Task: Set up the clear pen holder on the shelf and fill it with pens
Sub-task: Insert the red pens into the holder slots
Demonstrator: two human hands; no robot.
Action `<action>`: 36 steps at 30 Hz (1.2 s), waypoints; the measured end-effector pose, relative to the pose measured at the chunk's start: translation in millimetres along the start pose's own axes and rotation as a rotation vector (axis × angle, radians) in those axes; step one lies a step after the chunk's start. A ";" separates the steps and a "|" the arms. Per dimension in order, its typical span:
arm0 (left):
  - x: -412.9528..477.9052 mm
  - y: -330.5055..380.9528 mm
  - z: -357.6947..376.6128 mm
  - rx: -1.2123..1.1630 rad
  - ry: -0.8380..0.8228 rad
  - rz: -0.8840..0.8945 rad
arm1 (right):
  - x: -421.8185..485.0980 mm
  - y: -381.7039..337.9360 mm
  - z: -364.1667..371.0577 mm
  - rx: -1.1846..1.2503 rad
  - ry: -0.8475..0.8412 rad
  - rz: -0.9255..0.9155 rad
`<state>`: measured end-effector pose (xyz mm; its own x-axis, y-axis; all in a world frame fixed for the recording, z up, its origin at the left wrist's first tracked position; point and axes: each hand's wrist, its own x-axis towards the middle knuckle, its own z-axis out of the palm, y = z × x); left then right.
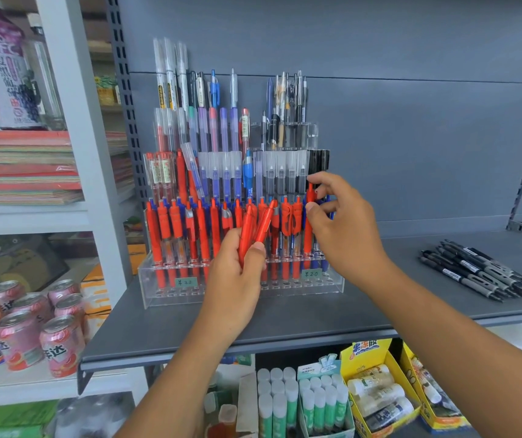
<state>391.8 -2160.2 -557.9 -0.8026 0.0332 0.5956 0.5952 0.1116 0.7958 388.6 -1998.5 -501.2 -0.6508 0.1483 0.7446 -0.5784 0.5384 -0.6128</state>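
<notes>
Handling notes first: the slim orange-red plastic click pens point(254, 229) are light and stiff, with smooth barrels that will likely slide against one another when bunched. Take each one high on the barrel, just under the clip, so the tip is free to find its hole.

The clear acrylic tiered pen holder point(164, 279) stands upright on the grey metal shelf point(285, 314), its back near the grey rear panel point(411, 137). It looks rigid and probably brittle at the corners. Its rows are mostly full, so it may be top-heavy. It could skid if you push a pen in at an angle, so press straight down.

Left hand point(237, 276): you hold it raised in front of the holder's lower rows, back of the hand toward you. Its grip is wrapped round a small bunch of the orange-red pens, at least two. Their clip ends fan up and to the right, and your thumb lies across the barrels.

Right hand point(341, 222): you have it at the right end of the orange row. Its grip pinches the top of a single orange-red pen point(308, 238) between thumb and forefinger. That pen stands upright with its lower end in the holder. The other fingers curl loosely above it.

A pile of loose black pens point(477, 273) lies on the shelf, well apart from the holder on its right.
</notes>
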 end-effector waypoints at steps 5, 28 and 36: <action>-0.2 0.1 0.0 0.006 0.001 0.002 | -4.8 3.0 1.5 -0.021 -0.010 0.014; -1.6 3.2 -1.7 -0.008 -0.074 0.055 | -23.9 -23.4 11.1 -0.075 -0.032 -0.064; -5.9 12.4 -2.9 -0.040 -0.108 0.069 | -27.9 -25.9 17.5 0.144 -0.289 0.106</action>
<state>404.1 -2161.9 -551.2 -0.7583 0.1463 0.6353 0.6483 0.0662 0.7585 413.2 -2031.1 -510.7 -0.8115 -0.0550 0.5817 -0.5503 0.4065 -0.7293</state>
